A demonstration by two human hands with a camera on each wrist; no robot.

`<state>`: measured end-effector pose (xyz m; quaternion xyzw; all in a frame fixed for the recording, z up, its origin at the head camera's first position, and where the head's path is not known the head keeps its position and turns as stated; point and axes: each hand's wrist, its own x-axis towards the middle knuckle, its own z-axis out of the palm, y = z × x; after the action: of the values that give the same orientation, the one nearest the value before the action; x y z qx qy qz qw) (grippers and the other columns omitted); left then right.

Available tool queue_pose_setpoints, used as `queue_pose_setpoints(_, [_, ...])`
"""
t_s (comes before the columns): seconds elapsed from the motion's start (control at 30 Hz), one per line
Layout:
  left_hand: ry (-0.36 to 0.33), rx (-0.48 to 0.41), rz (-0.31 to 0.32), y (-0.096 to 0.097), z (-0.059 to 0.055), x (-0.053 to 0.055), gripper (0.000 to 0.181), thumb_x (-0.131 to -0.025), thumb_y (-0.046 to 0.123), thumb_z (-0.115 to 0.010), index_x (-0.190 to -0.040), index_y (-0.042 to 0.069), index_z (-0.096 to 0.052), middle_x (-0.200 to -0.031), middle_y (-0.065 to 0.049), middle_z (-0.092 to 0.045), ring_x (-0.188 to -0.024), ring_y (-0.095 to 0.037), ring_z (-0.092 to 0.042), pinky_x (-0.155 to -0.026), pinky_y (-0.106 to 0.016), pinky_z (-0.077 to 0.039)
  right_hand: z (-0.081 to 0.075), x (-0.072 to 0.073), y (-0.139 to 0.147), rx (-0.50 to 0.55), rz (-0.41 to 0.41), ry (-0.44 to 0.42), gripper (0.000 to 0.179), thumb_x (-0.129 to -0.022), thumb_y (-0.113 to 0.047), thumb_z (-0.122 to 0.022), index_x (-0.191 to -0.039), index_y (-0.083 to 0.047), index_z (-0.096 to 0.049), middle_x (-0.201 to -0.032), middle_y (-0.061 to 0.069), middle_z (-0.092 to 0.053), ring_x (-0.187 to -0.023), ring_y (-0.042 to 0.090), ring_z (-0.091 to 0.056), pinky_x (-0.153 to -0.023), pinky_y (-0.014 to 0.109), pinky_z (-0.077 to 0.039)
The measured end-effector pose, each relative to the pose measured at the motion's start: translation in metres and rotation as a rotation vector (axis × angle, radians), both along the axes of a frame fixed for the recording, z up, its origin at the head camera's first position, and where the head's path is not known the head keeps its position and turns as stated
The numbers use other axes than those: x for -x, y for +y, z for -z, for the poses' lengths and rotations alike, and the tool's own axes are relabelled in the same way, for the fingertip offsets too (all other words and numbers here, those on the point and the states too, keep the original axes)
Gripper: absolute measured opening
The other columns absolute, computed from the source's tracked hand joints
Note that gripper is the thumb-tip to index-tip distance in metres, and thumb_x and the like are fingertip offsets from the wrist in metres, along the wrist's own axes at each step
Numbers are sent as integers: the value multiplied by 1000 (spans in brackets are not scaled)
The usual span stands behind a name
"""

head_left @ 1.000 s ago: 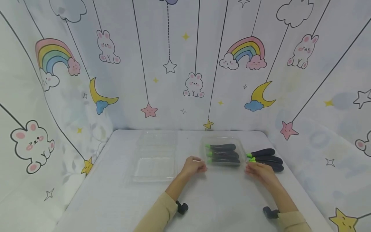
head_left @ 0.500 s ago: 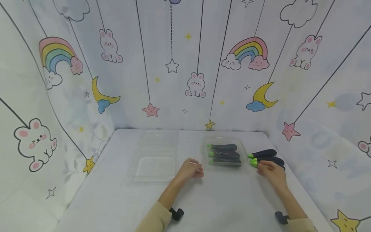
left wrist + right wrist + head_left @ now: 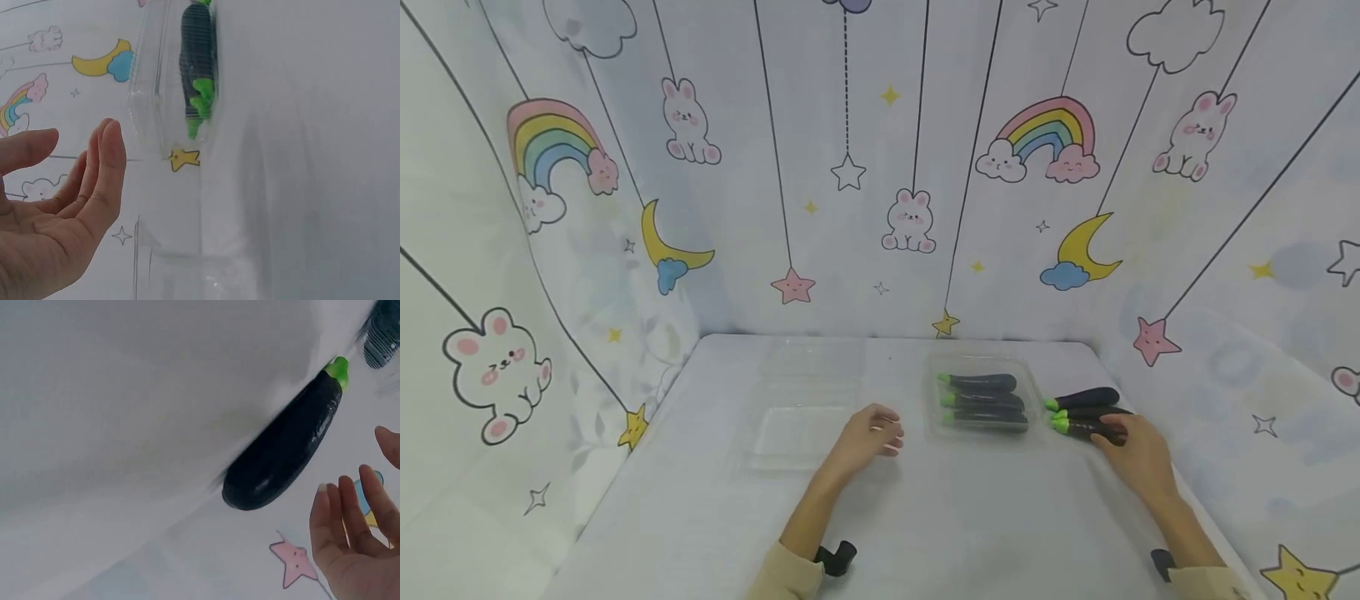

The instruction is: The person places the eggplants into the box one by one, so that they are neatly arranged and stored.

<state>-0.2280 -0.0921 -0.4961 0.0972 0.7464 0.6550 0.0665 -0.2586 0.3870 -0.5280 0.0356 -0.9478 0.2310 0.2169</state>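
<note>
My left hand hovers over the table between two clear plastic containers, fingers loosely bent with nothing in them. In the left wrist view its thumb stands apart from the fingers. My right hand is at the loose toy eggplants on the right, its fingertips over the thick end of the nearest eggplant. Another loose eggplant lies farthest back, partly above a middle one. In the right wrist view one dark eggplant with a green cap lies beside the spread hand. Several eggplants lie in the right-hand container.
An open clear container with its hinged lid lies at the left on the white table. Patterned cloth walls with rabbits and rainbows enclose the back and sides.
My right hand has moved right, from the filled container's corner to the thick end of the nearest loose eggplant. My left hand has drawn back leftward, away from that container.
</note>
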Motion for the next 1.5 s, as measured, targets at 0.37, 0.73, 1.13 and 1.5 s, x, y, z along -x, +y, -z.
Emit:
queue_pose_setpoints(0.37, [84, 40, -229, -45, -4, -9, 41, -105, 21, -63, -140, 2, -53, -125, -18, -66, -108, -34, -70, -90, -40, -60, 3, 5, 14, -75, -44, -9, 37, -87, -7, -80, -119, 6, -67, -125, 35, -59, -119, 57, -52, -97, 71, -40])
queue_pose_setpoints(0.73, [116, 208, -446, -96, -6, -21, 44, -104, 23, -62, -143, 2, -53, -143, -21, -58, -135, -43, -53, -108, -59, -47, 4, 13, 23, -110, -56, -81, 44, -87, -9, -79, -124, 10, -65, -129, 40, -55, -121, 61, -48, -99, 73, -38])
queue_pose_setpoints(1.13, [95, 319, -611, -156, 9, -29, 44, -106, 18, -55, -147, 3, -53, -157, -27, -41, -146, -49, -38, -118, -60, -34, 17, 20, 26, -183, -50, -86, 48, -82, -8, -83, -124, 8, -65, -128, 40, -55, -116, 61, -49, -98, 74, -39])
queue_pose_setpoints(1.5, [-42, 278, -552, -189, 27, -26, 50, -108, 15, -46, -156, 1, -41, -160, -25, -41, -146, -48, -39, -115, -63, -37, 17, 22, 34, -230, -29, -85, 41, -80, -7, -84, -118, 2, -71, -122, 37, -59, -107, 58, -51, -88, 72, -43])
